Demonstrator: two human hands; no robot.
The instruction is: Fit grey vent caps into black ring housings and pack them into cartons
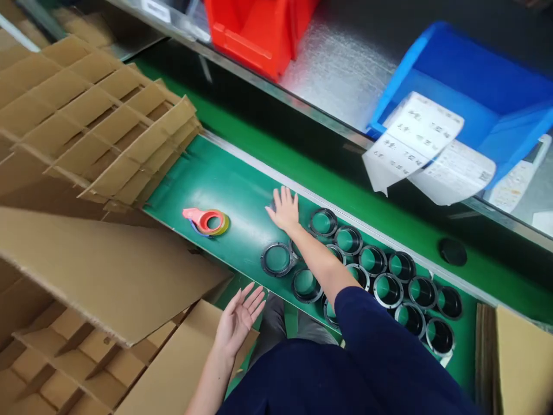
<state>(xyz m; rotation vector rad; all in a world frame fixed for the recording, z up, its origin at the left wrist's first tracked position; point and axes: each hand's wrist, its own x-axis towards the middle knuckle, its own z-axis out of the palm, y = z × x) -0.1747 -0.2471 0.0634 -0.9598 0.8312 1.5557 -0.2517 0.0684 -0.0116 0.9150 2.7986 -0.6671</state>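
Observation:
My right hand (pixel 285 210) reaches across the green tabletop (pixel 233 181), fingers spread and palm down. A small dark patch shows at its edge; I cannot make out what lies under the palm. Beside it stand several black cylindrical rings (pixel 323 222), hollow through the middle, set in rough rows. One ring (pixel 276 259) sits at the near left of the group, and my forearm hides part of others. My left hand (pixel 242 316) is held palm up in front of the table's near edge, fingers out, holding nothing.
A red tape dispenser (pixel 206 222) lies on the table's left part. Cardboard dividers (pixel 129 127) stand at left, above an open carton (pixel 99 271). A shelf carries a red bin (pixel 254 34) and a blue bin (pixel 470 98) with paper labels (pixel 415 135). A black disc (pixel 453 252) lies beyond the rings.

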